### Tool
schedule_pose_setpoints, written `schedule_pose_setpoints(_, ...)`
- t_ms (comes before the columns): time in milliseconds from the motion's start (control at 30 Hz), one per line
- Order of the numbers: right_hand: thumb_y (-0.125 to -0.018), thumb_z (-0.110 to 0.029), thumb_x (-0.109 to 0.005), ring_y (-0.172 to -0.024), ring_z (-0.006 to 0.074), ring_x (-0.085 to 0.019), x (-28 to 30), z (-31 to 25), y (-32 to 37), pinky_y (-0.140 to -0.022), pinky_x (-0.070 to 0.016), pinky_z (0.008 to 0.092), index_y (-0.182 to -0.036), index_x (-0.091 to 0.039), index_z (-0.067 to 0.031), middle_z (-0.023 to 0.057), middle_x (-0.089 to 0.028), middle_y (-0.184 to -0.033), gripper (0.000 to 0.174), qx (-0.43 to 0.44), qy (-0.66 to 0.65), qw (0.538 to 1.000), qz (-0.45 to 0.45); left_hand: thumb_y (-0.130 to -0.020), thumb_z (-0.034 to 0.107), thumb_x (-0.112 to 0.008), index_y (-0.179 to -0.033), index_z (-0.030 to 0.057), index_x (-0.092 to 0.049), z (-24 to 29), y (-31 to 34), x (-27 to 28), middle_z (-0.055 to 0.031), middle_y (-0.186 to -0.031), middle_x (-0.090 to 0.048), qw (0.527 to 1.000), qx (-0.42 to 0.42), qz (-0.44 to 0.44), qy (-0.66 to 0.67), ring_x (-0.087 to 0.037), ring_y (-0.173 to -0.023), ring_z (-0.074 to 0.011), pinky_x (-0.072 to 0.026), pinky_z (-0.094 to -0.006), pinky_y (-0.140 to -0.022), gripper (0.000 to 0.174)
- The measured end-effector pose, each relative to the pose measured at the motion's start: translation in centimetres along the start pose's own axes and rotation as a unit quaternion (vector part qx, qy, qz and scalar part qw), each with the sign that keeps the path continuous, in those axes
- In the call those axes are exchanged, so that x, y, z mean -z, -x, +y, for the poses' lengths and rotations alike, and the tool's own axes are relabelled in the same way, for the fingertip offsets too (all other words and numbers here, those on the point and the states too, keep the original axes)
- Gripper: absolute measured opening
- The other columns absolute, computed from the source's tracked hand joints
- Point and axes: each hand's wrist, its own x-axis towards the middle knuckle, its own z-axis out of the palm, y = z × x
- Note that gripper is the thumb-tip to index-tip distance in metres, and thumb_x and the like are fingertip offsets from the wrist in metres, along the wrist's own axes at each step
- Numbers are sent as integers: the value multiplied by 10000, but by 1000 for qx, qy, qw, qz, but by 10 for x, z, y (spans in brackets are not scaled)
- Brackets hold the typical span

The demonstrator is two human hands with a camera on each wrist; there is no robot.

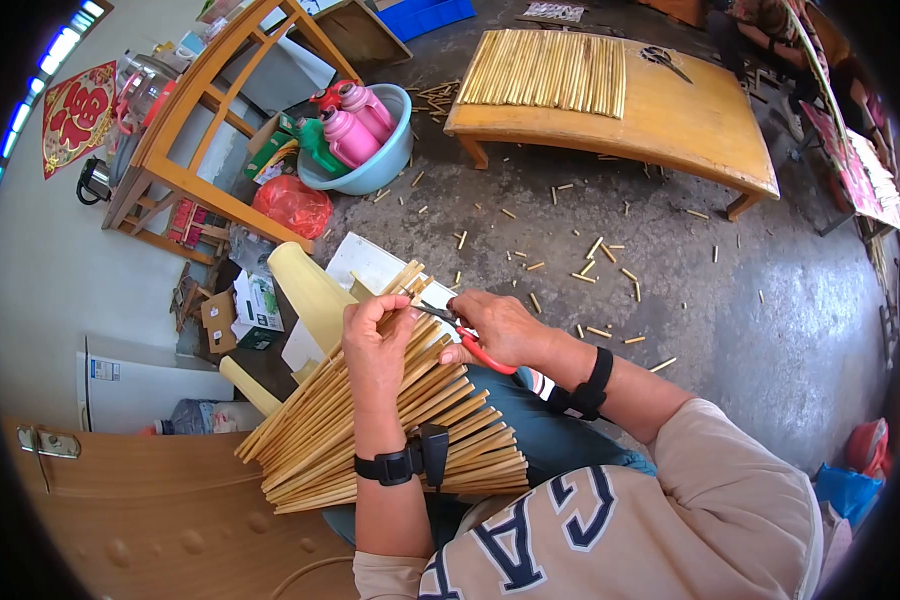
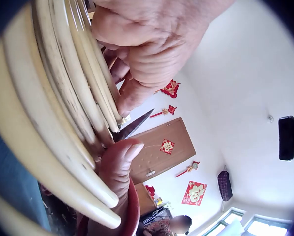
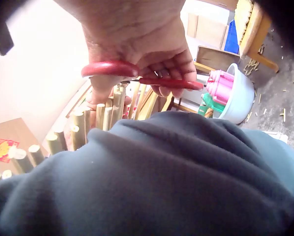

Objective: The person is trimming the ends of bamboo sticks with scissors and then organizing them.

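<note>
A fan of long pale-yellow sticks (image 1: 410,430) lies across the person's lap, slanting up to the left hand. The left hand (image 1: 375,345) pinches at the upper edge of these sticks with thumb and fingers; a small pale bit shows by its fingertips in the left wrist view, and I cannot tell whether it is thread. In the right hand (image 1: 500,328) is a pair of scissors (image 1: 482,352) with red handles, gripped with the thumb at one loop. The dark scissor blade (image 2: 135,125) reaches the stick edge right beside the left fingertips.
Ahead, a low wooden table (image 1: 690,120) bears a row of sticks (image 1: 550,72) and dark scissors (image 1: 667,64). Short stick offcuts (image 1: 590,262) litter the floor. A blue basin (image 1: 395,150) with pink flasks (image 1: 350,138) stands beside a wooden frame (image 1: 185,160). Another person sits far right.
</note>
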Motion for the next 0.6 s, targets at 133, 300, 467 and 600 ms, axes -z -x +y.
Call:
schedule_pose_setpoints(133,-674,-694,-563,-877,366,-578,-1,-3,-2,-738,-472,421,-983,-539,56,215,-575,-912,812,-11,10,1000,5,-704,27,-697,-831,32,-642,-1,2,-3,-67,-800,-593,998,-54,4,-45,-528,-804,-218,-444,-311,-714,139)
schedule_pose_setpoints(300,-677,-689,-566,-870,368,-580,-1,-6,-3,-731,-475,422,-958,-546,55,221,-580,-904,795,-18,27,999,7,-707,30,-681,-811,30,-641,-7,3,-5,-58,-836,-636,989,-118,6,-89,-503,-824,-233,-425,-330,-739,111)
schedule_pose_setpoints(467,-686,-678,-571,-777,369,-600,-3,-9,-1,-675,-482,415,-848,-573,43,222,-597,-790,739,-27,14,999,16,-722,40,-664,-803,23,-637,-3,5,-8,-62,-825,-635,988,-115,17,-98,-507,-807,-239,-427,-334,-724,88)
schedule_pose_setpoints(600,-714,-636,-583,-624,362,-601,-10,-7,1,-588,-480,409,-719,-585,22,190,-582,-625,657,-32,3,998,58,-733,41,-646,-807,17,-634,-1,7,-12,-64,-808,-629,979,-155,25,-128,-508,-784,-250,-429,-341,-714,78)
